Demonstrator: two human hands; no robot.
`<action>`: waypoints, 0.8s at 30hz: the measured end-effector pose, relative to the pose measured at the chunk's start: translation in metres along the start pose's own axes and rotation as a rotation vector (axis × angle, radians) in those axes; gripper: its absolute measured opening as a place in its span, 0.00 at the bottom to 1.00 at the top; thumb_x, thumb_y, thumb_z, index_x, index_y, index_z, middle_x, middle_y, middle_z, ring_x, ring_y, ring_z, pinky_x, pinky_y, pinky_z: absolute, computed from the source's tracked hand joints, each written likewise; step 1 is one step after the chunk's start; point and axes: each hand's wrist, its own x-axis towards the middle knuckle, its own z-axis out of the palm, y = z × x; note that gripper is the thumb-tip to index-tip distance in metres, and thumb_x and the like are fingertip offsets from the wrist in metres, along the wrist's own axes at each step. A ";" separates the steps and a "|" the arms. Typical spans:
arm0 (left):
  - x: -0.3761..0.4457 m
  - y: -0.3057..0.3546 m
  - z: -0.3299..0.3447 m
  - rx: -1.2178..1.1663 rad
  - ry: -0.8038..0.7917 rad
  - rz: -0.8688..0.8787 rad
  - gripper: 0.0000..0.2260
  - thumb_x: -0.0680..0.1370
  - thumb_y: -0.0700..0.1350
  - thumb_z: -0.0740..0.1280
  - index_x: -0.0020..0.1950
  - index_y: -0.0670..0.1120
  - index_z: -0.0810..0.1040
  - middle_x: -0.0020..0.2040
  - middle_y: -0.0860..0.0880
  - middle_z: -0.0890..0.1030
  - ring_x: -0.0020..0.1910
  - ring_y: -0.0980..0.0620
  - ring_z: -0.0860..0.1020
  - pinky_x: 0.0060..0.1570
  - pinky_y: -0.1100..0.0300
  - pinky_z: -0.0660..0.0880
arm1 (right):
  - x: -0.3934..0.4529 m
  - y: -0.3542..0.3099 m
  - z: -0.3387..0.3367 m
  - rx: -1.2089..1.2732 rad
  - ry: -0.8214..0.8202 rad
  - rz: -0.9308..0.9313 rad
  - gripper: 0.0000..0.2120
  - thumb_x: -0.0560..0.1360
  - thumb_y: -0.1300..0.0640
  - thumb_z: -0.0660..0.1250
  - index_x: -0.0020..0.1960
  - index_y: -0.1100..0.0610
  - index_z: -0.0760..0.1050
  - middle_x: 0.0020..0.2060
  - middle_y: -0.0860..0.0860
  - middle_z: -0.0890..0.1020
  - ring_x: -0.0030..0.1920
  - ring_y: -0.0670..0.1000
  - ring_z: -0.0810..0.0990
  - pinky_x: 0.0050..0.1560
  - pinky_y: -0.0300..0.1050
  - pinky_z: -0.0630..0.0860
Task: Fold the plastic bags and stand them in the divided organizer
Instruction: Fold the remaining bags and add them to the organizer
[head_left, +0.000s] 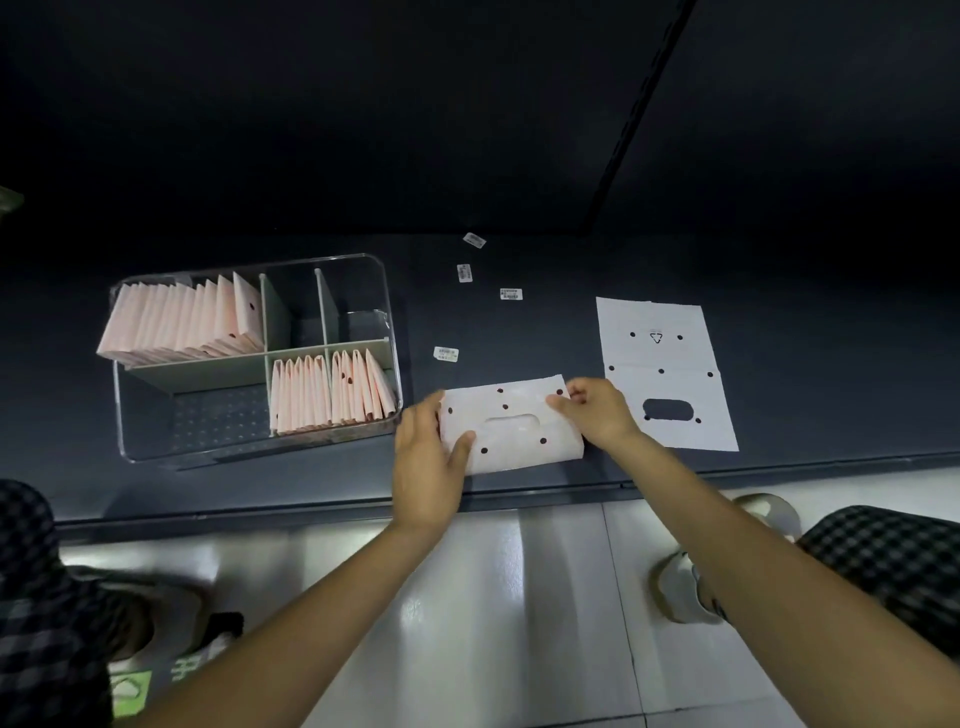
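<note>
Three of the compartments in the clear divided organizer (384, 291) on the left already have pink folded bags (182, 322) standing in them, a long row at the back left and two shorter rows at the front right, with the rest showing no bags. Just right of it the left hand (434, 457) lies on the left end of the half-folded plastic bag (511, 426), thumb flat over the sheet, fingers tucked along its left edge, looks more like pressing than gripping. The bag sits near the front edge of the dark table (519, 156), handle cutout facing up. The right hand (595, 410) pinches the bag's upper right corner between thumb and fingers. Further right a second bag (665, 374) lies flat and unfolded, and a few small label stickers (511, 294) are scattered behind. This stuff is thin, light and floppy, probably slick too, so I'd guess it springs open unless you pin the crease and work from the corners and edges, not the middle
</note>
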 end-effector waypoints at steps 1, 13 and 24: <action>-0.003 0.002 0.000 0.086 0.029 0.118 0.21 0.76 0.42 0.68 0.68 0.43 0.68 0.63 0.45 0.72 0.62 0.47 0.70 0.62 0.53 0.69 | 0.004 0.000 0.003 -0.027 0.012 0.002 0.16 0.74 0.55 0.68 0.35 0.59 0.65 0.30 0.52 0.68 0.35 0.52 0.65 0.36 0.43 0.59; -0.032 -0.046 0.014 0.849 -0.499 0.468 0.36 0.79 0.64 0.46 0.72 0.43 0.29 0.72 0.47 0.29 0.70 0.50 0.28 0.71 0.56 0.30 | 0.018 0.000 0.014 -0.071 0.102 0.023 0.15 0.74 0.55 0.68 0.33 0.56 0.66 0.28 0.49 0.67 0.35 0.52 0.68 0.32 0.43 0.62; -0.034 -0.046 0.013 0.902 -0.509 0.481 0.37 0.79 0.64 0.47 0.72 0.42 0.29 0.74 0.44 0.30 0.72 0.47 0.29 0.71 0.53 0.30 | -0.085 0.028 0.073 -0.752 -0.045 -0.799 0.30 0.79 0.43 0.49 0.73 0.61 0.61 0.73 0.55 0.63 0.73 0.54 0.61 0.72 0.58 0.58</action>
